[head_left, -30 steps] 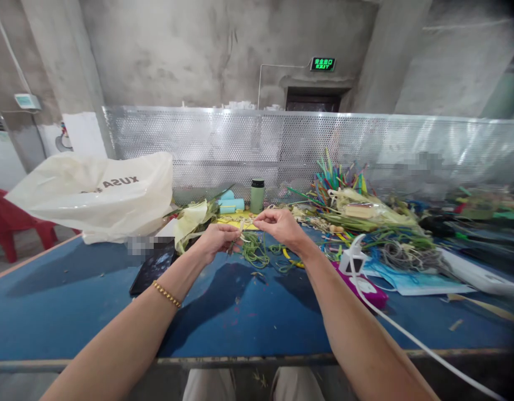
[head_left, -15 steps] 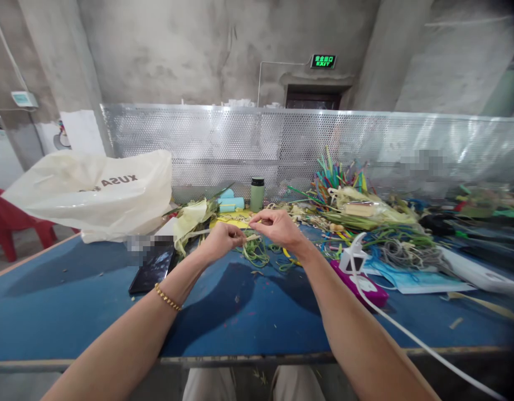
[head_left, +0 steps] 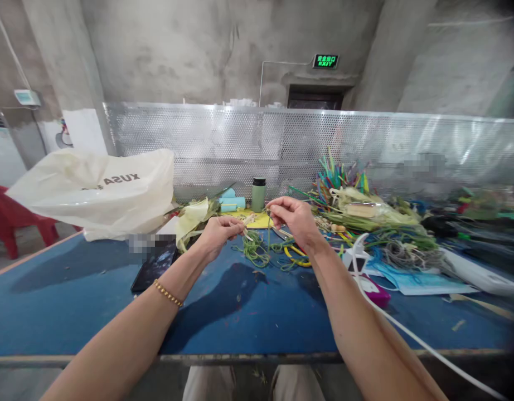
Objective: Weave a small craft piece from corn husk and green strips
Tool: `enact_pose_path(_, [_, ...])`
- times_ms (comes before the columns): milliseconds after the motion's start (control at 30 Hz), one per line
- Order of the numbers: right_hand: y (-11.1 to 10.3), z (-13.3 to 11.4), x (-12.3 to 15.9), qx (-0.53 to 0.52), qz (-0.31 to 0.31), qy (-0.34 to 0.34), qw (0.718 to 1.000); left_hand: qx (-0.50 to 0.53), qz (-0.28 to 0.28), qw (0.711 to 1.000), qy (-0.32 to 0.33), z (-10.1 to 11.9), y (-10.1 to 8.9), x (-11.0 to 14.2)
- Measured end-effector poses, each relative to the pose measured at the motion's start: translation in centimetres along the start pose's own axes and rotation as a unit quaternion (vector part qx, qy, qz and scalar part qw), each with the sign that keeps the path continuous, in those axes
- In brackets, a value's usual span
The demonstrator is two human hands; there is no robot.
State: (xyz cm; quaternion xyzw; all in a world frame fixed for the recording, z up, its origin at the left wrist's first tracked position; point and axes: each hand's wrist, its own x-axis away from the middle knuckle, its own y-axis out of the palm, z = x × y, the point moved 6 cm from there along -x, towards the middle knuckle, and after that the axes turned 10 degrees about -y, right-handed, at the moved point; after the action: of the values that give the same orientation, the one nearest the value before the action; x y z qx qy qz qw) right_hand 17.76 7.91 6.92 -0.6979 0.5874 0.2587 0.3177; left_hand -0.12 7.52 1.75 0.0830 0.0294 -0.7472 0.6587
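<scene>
The left hand (head_left: 220, 235) pinches a pale strip (head_left: 249, 218); the right hand (head_left: 294, 220), apart from it above the desk (head_left: 257, 328), pinches a thin green cord (head_left: 269, 236) that dangles. Both look light — the cord limp, the strip perhaps easily torn — so fingertip holds near the ends should suit.
</scene>
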Motion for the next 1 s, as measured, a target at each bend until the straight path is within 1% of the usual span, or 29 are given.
enact_pose_path(67, [1.7, 0.1, 0.3, 0.031, -0.095, -0.008, 0.995, -0.002, 0.019, 1.000, -0.008, -0.3, -0.3, -0.2])
enact_pose_path(100, [2.8, 0.1, 0.6, 0.051, -0.147, -0.022, 0.988, -0.003, 0.023, 1.000, -0.010, -0.4, -0.4, -0.2])
enact_pose_path(167, [4.6, -0.3, 1.1, 0.097, -0.201, -0.090, 0.970, -0.007, 0.026, 1.000, -0.015, -0.6, -0.5, -0.3])
enact_pose_path(200, [5.2, -0.5, 1.3, 0.124, -0.206, -0.123, 0.963, -0.010, 0.028, 0.999, -0.017, -0.6, -0.5, -0.3])
enact_pose_path(267, [5.9, -0.5, 1.4, 0.179, -0.194, -0.163, 0.951, -0.015, 0.033, 0.999, -0.020, -0.7, -0.6, -0.4])
enact_pose_path(400, [5.5, -0.3, 1.3, 0.262, -0.163, -0.177, 0.934, -0.015, 0.038, 0.999, -0.011, -0.9, -0.7, -0.6])
enact_pose_path(500, [5.3, -0.1, 1.4, 0.291, -0.170, -0.184, 0.923, -0.023, 0.036, 0.999, -0.002, -1.0, -0.6, -0.6])
enact_pose_path(600, [5.6, 0.1, 1.5, 0.312, -0.180, -0.190, 0.913, -0.040, 0.033, 0.999, 0.006, -0.9, -0.5, -0.5])
enact_pose_path(700, [5.8, 0.2, 1.6, 0.339, -0.168, -0.181, 0.908, -0.046, 0.026, 0.998, 0.017, -0.8, -0.4, -0.4])
enact_pose_path(867, [5.8, -0.1, 1.7, 0.367, -0.138, -0.155, 0.907, -0.046, 0.022, 0.998, 0.029, -0.5, -0.3, -0.3])
enact_pose_path(1000, [5.7, -0.1, 1.7, 0.382, -0.132, -0.144, 0.903, -0.072, 0.018, 0.997, 0.027, 0.0, -0.1, -0.1])
